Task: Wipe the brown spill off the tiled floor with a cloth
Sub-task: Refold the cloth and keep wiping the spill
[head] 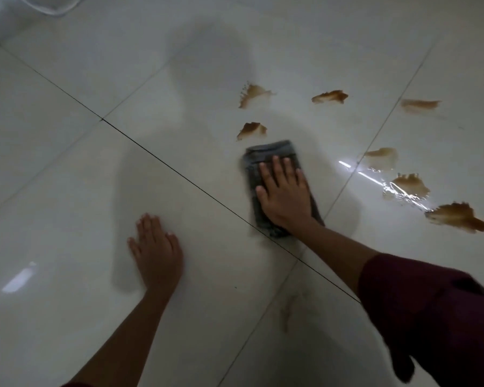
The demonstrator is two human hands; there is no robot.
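A: What's farthest left?
B: Pale glossy tiled floor (67, 169) crossed by a dark grout line, and a blurred clear container (51, 4) at the top edge. The left hand (157, 254) lies flat on the tile, fingers spread, gripping nothing.

A: And the cloth?
B: The grey folded cloth (266, 155) sits near the middle, across the grout line at its near end. The right hand (284, 195) presses on it palm down, fingers stretched out rather than curled round it; a dark red sleeve (430, 308) covers that arm.

A: Where is the brown spill?
B: In separate patches. One patch (252, 130) lies just beyond the cloth's far edge, another (253, 94) above it. Further right are more (330, 96), and the largest patch (458, 217) sits near the right edge, well apart from the cloth. Nothing lies between cloth and patches.
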